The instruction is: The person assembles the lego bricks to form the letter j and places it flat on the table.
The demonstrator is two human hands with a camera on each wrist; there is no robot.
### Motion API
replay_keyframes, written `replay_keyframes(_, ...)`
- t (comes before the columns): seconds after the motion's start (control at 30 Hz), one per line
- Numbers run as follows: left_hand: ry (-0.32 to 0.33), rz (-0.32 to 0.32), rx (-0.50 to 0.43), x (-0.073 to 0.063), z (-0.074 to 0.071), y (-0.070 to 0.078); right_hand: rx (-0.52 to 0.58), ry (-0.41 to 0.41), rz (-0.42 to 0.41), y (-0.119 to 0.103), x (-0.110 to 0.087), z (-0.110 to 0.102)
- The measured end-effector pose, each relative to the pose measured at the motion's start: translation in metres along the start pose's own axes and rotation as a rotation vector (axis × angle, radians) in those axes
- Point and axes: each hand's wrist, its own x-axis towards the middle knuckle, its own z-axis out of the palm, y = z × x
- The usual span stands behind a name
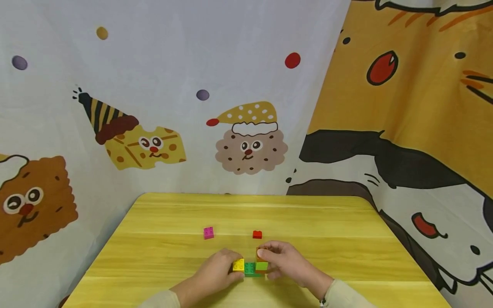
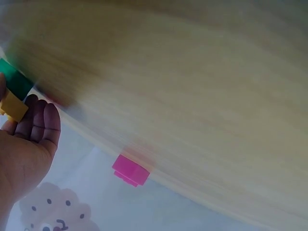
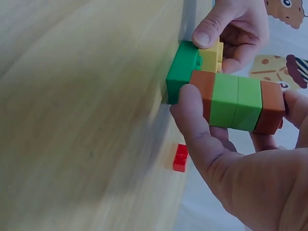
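Note:
My left hand [image 1: 220,268] pinches a yellow toy building brick [image 1: 238,265], thumb on the near side and fingers on the far side. That brick sits on the left part of a longer green brick [image 1: 249,268]. My right hand [image 1: 289,262] grips a stack of bricks [image 3: 236,101] between thumb and fingers. In the right wrist view the stack runs brown, two light green, brown. Its lower brown end overlaps the green brick's right part in that view. The left wrist view shows the yellow brick [image 2: 14,106] between thumb and fingers.
A magenta brick [image 1: 208,232] lies on the wooden table [image 1: 154,252] beyond my left hand. Farther back than my right hand is a small red brick [image 1: 257,234]. A cartoon-printed cloth [image 1: 185,64] hangs behind the table.

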Motion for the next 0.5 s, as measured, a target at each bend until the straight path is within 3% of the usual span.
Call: replay_keyframes(0.5, 0.011, 0.008, 0.003, 0.0012, -0.0005, -0.0003, 0.08, -0.019, 0.045, -0.0022, 0.003, 0.0004)
